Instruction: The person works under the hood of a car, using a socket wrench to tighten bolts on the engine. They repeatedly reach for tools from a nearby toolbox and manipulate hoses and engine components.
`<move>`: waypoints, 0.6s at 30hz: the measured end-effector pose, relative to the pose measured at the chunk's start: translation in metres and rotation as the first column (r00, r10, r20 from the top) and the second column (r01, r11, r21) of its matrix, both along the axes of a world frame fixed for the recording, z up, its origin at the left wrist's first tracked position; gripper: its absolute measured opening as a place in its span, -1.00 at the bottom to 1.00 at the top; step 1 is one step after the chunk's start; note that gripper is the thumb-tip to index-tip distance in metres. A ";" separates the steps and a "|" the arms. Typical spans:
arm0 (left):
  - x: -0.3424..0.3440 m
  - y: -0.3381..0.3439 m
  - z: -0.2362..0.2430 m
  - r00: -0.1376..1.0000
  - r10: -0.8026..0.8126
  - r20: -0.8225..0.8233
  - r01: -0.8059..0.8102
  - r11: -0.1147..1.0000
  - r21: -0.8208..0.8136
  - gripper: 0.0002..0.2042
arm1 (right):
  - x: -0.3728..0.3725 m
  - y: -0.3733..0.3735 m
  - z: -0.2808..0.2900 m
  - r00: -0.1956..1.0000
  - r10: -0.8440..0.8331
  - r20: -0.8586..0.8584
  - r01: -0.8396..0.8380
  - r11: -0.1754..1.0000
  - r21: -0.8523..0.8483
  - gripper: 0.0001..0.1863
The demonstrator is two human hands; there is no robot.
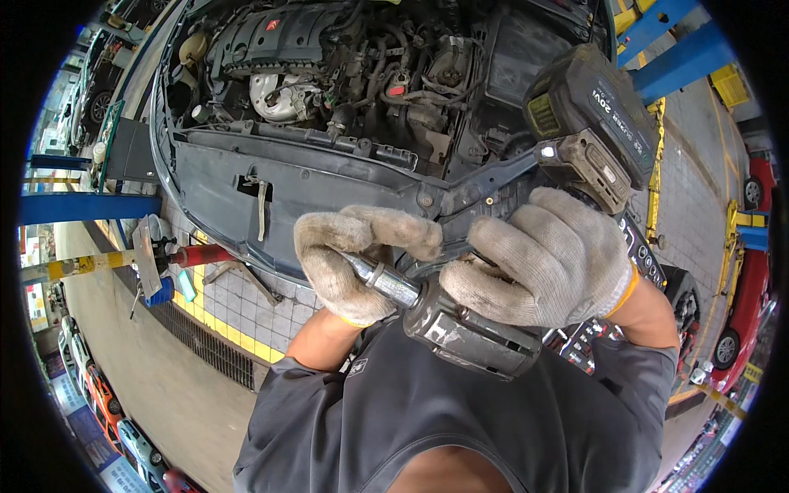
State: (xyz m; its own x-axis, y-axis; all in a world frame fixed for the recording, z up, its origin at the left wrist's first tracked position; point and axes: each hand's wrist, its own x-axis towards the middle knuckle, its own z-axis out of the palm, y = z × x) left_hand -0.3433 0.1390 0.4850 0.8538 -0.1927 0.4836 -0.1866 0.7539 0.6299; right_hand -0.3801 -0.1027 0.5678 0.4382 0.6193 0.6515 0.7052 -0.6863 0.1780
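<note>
My right hand (546,267), in a greyish knitted work glove, is closed round the handle of a black cordless impact wrench (472,333). The wrench lies sideways in front of my chest. Its large battery pack (588,111) points up and away to the right, with a small white light on the housing beside it. From the wrench's nose a silver socket (393,285) points left. My gloved left hand (341,255) curls its fingers round the far end of this socket, hiding the tip. My right fingers cover the trigger.
Ahead stands a car with its engine bay (386,82) exposed, behind a dark front panel (304,189). A red and yellow lift arm (197,253) is at the left. Blue lift parts (686,62) stand at the right. A socket set (575,343) sits behind my right forearm. A floor grate (201,345) runs at the left.
</note>
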 end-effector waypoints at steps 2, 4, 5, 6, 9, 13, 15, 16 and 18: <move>0.003 0.003 -0.001 1.000 0.016 -0.023 -0.016 1.000 -0.001 -0.58 | 0.007 0.006 -0.004 1.000 0.002 0.008 -0.002 1.000 0.029 -0.66; 0.007 0.004 -0.004 0.998 0.035 -0.043 -0.035 0.999 -0.003 -0.57 | 0.013 0.011 -0.005 1.000 -0.002 0.005 0.002 0.999 0.034 -0.66; 0.009 0.004 -0.005 0.996 0.057 -0.075 -0.057 0.998 0.000 -0.54 | 0.016 0.013 -0.005 1.000 -0.003 0.003 0.003 1.000 0.020 -0.66; 0.009 0.005 -0.006 0.991 0.077 -0.107 -0.077 0.997 0.002 -0.51 | 0.020 0.015 -0.003 1.000 -0.005 -0.028 0.005 1.000 -0.004 -0.66; 0.024 0.011 -0.013 0.989 0.120 -0.083 -0.107 0.983 0.148 -0.40 | 0.033 0.019 0.007 0.985 -0.023 -0.170 0.008 0.996 -0.090 -0.62; 0.055 0.015 -0.011 0.961 0.220 -0.167 -0.139 0.907 0.397 -0.27 | 0.057 0.012 0.018 0.874 -0.031 -0.486 0.000 0.998 -0.063 -0.44; 0.087 0.027 -0.023 0.960 0.273 -0.063 -0.194 0.809 0.555 -0.40 | 0.073 0.012 0.020 0.744 -0.015 -0.668 0.105 0.990 0.094 -0.38; 0.104 0.030 -0.039 0.946 0.321 0.044 -0.275 0.721 0.636 -0.48 | 0.082 0.009 0.017 0.750 -0.109 -0.653 0.164 0.986 0.024 -0.44; 0.129 0.038 -0.061 0.906 0.408 -0.112 -0.240 0.713 0.659 -0.53 | 0.111 0.007 0.010 0.677 -0.222 -0.701 0.297 0.955 -0.016 -0.56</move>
State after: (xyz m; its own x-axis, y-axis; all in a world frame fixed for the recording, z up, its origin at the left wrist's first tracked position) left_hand -0.2142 0.1773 0.4238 0.9884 -0.0645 0.1375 -0.1305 0.1023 0.9862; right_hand -0.2692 -0.0959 0.5781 0.9193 0.3648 0.1475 0.3935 -0.8472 -0.3570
